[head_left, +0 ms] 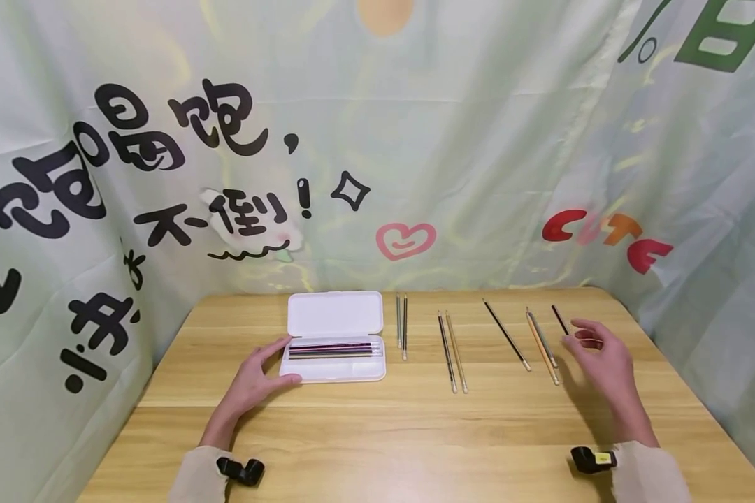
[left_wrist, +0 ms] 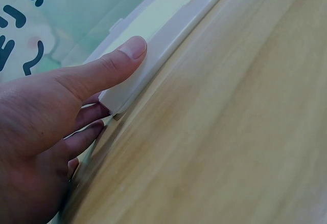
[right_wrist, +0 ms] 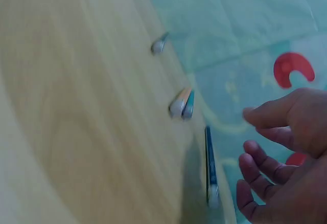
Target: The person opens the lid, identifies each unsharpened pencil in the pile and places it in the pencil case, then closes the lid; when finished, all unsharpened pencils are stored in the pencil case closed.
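Observation:
A white pencil case lies with its lid raised at the back. Several dark pencils lie lengthwise inside it. My left hand holds the case by its left end, thumb on the front wall in the left wrist view and fingers round the corner. At the far right, my right hand hovers beside a dark pencil. The right wrist view shows that pencil on the table, with the thumb and curved fingers spread apart and nothing between them.
Right of the case lie two pencils, then a black and a tan pencil. Farther right are a single black pencil and an orange one against a grey-blue one. A printed curtain stands behind the wooden table.

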`<act>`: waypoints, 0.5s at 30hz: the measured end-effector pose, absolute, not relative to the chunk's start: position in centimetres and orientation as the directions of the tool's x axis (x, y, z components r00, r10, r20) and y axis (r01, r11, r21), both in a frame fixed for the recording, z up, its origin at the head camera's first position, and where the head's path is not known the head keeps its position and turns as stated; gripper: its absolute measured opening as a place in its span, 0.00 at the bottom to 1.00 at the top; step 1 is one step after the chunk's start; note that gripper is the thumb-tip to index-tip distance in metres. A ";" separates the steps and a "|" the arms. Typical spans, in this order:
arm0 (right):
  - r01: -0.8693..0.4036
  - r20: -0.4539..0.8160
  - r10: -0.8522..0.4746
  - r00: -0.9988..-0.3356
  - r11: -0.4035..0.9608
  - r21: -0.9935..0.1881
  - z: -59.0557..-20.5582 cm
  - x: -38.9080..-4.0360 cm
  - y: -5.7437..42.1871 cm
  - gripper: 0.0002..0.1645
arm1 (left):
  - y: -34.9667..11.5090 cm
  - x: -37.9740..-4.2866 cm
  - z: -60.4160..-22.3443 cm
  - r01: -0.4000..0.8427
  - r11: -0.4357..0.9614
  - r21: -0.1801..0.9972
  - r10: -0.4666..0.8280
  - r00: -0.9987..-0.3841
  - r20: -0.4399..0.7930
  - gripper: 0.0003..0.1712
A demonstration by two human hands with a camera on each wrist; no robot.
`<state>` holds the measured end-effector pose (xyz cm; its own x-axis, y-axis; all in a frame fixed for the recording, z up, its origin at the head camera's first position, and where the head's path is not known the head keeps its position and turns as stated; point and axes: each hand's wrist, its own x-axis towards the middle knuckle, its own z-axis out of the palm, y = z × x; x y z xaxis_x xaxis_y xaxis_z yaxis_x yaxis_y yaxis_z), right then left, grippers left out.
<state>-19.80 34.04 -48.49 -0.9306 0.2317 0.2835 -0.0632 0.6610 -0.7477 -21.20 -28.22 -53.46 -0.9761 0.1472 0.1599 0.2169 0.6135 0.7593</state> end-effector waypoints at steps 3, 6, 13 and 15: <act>-0.013 0.240 0.224 -0.945 0.704 -0.710 -49.3 -19.8 35.3 0.27 | -28.3 -21.3 -53.5 0.213 0.619 0.756 0.143 -0.977 0.158 0.51; 0.003 0.212 0.194 -0.958 0.745 -0.667 -50.2 -19.7 36.1 0.27 | -28.3 -21.3 -53.5 0.213 0.626 0.750 0.141 -0.977 0.159 0.51; 0.051 0.164 0.201 -0.966 0.768 -0.639 -51.1 -19.8 36.8 0.24 | -28.3 -21.4 -53.6 0.228 0.621 0.750 0.152 -0.974 0.171 0.50; 0.051 0.179 0.204 -0.963 0.783 -0.619 -51.1 -19.9 36.8 0.20 | -28.3 -21.4 -53.7 0.225 0.621 0.751 0.148 -0.974 0.169 0.50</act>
